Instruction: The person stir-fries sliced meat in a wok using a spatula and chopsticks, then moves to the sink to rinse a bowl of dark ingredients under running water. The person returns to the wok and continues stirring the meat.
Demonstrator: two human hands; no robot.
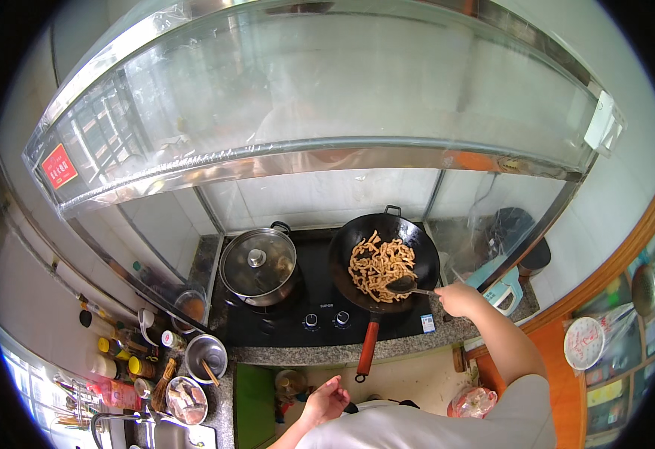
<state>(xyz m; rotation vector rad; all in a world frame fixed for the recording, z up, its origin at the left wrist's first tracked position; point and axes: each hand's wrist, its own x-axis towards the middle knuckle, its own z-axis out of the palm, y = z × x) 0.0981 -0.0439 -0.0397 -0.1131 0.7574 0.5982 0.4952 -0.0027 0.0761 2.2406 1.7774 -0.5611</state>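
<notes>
My right hand (457, 299) is shut on the handle of a dark spatula (402, 284). The spatula's blade rests among browned strips of food, apparently meat (380, 264), inside a black wok (341, 247). The wok sits on the right side of a black two-burner cooktop (305, 252), its red wooden handle (367, 347) pointing towards me. My left hand (327, 401) hangs near the end of that handle, apart from it, with loosely bent fingers and nothing visible in it. On the left burner stands a steel pot (274, 292) under a glass lid (256, 258); its contents show only dimly.
A range hood (327, 160) overhangs the cooktop, with clear side panels. On the left counter are a steel bowl (197, 354) with chopsticks, a bowl of raw meat or fish (177, 393), a brush (164, 387), several jars and a sink (173, 435). A light-blue appliance (504, 292) stands right.
</notes>
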